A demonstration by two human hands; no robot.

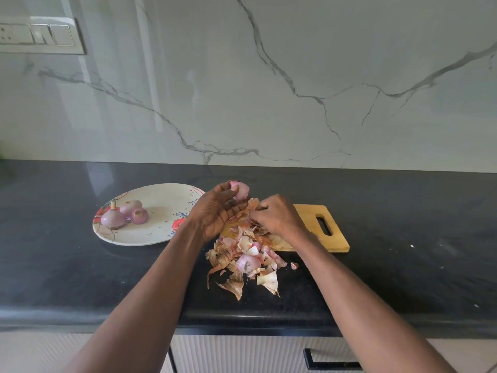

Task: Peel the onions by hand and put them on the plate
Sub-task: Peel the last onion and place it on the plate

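Note:
My left hand [215, 211] holds a pink onion [240, 192] in its fingertips, raised above the counter just right of the plate. My right hand [274, 215] is curled beside it and pinches a dry brown skin [252, 204] that hangs off the onion. Three peeled purple onions [125, 215] lie together on the left part of the white flowered plate [161, 232]. A heap of onion peels [247, 257] covers the counter and the near end of the wooden cutting board [333, 238] under my hands.
The black stone counter [403, 238] runs wall to wall, with a marble backsplash behind it. A switch panel [40, 35] sits high on the wall at the left. A drawer with a dark handle [333, 362] is below the counter's front edge.

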